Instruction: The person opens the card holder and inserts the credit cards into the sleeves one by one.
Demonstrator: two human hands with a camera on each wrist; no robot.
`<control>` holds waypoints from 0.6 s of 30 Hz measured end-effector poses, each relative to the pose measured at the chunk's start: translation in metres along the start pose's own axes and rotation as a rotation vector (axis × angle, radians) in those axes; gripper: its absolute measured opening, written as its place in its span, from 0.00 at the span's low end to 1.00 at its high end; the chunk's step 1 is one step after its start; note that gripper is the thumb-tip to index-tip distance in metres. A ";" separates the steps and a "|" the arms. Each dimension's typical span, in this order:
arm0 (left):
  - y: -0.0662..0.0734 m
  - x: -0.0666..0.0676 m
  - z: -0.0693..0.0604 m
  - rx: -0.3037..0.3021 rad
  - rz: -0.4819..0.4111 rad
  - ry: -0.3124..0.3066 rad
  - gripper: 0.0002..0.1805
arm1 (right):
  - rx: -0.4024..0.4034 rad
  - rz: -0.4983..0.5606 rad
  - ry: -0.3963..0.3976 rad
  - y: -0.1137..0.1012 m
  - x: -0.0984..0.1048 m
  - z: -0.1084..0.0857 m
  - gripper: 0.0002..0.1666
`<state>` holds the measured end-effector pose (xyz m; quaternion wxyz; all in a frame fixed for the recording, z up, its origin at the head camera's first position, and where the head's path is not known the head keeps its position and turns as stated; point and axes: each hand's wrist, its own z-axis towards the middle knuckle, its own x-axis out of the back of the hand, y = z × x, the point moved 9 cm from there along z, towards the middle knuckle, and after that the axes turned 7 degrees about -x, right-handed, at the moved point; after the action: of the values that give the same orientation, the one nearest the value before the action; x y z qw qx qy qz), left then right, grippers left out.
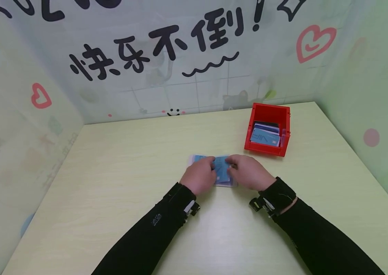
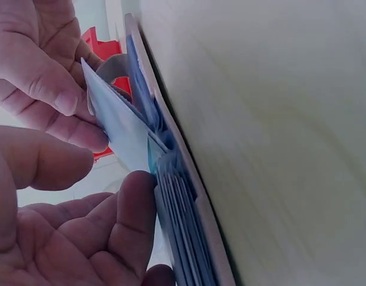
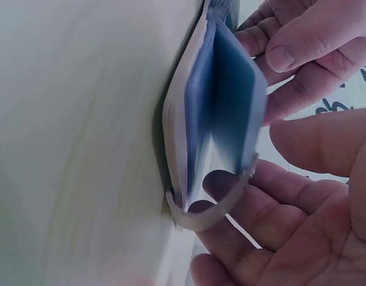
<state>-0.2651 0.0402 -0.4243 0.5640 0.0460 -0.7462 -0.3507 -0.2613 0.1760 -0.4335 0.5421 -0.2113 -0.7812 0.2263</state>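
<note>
A card holder [image 1: 234, 184] with a pale cover lies spread on the table, a blue card page [image 1: 222, 168] showing between the hands. My left hand [image 1: 199, 175] is at its left half; in the left wrist view a fingertip touches the stack of sleeve pages [image 2: 180, 220], and the thumb stands apart. My right hand [image 1: 250, 172] is at the right half. In the right wrist view its fingertips are behind a raised page [image 3: 239, 101], near the pale closing strap [image 3: 209, 217]. Its thumb is close to that page's edge, with no pinch visible.
A red open box [image 1: 269, 150] stands behind and to the right of the card holder. Several cards [image 1: 265, 136] lie in it, a blue one on top. Printed walls [image 1: 166, 91] border the pale table [image 1: 128, 160] at the back and sides.
</note>
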 end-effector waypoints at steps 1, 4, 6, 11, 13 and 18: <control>-0.001 0.001 -0.001 -0.003 -0.004 -0.002 0.28 | 0.002 0.006 0.005 0.000 0.000 0.000 0.30; -0.005 0.006 -0.002 -0.006 -0.006 0.004 0.27 | 0.004 0.017 0.016 -0.001 0.002 0.002 0.29; -0.010 0.013 -0.003 -0.002 -0.006 0.023 0.27 | -0.004 0.028 0.016 -0.001 0.002 0.002 0.28; -0.026 0.033 -0.006 0.013 0.011 0.089 0.25 | -0.022 0.053 0.010 -0.004 0.006 0.002 0.28; -0.032 0.038 -0.007 0.020 0.015 0.100 0.25 | -0.016 0.058 0.014 -0.007 0.008 0.002 0.28; -0.045 0.040 -0.012 0.034 0.027 0.104 0.25 | 0.024 0.053 0.031 -0.020 0.011 0.002 0.28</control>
<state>-0.2838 -0.0179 -0.4159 0.6058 0.0634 -0.7222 -0.3276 -0.2685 0.1662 -0.4142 0.5505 -0.2289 -0.7641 0.2465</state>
